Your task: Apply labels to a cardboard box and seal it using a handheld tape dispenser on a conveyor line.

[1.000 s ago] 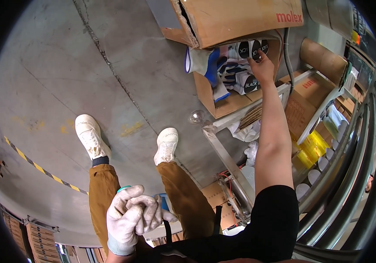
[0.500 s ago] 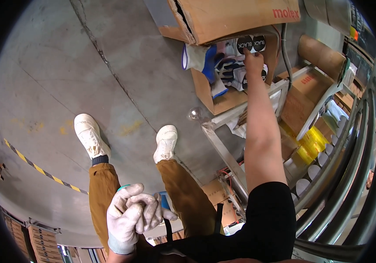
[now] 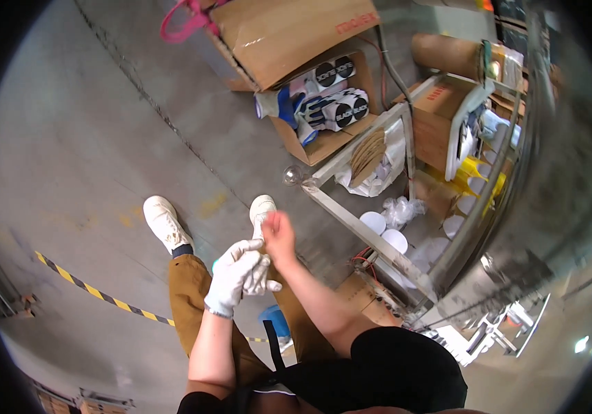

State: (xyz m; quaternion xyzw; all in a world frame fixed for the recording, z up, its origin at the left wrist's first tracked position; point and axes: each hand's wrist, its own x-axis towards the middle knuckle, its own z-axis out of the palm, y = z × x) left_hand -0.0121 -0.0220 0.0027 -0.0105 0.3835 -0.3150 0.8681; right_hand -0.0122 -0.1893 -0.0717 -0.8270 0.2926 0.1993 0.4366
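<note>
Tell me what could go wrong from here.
Your right hand is bare, while the left hand wears a white glove, so reaching over the metal frame could scrape the bare one. The blue-and-white glove sticking out over the open cardboard carton might slip out. The floor crack near your right shoe could perhaps catch a toe.

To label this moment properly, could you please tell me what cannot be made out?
Left hand, head view: anything held, hidden by gloved fingers.
Right hand, head view: fine detail, lost to blur.
Lower carton, head view: bottom, hidden beneath gloves.
Upper carton, head view: cut off by top edge.
</note>
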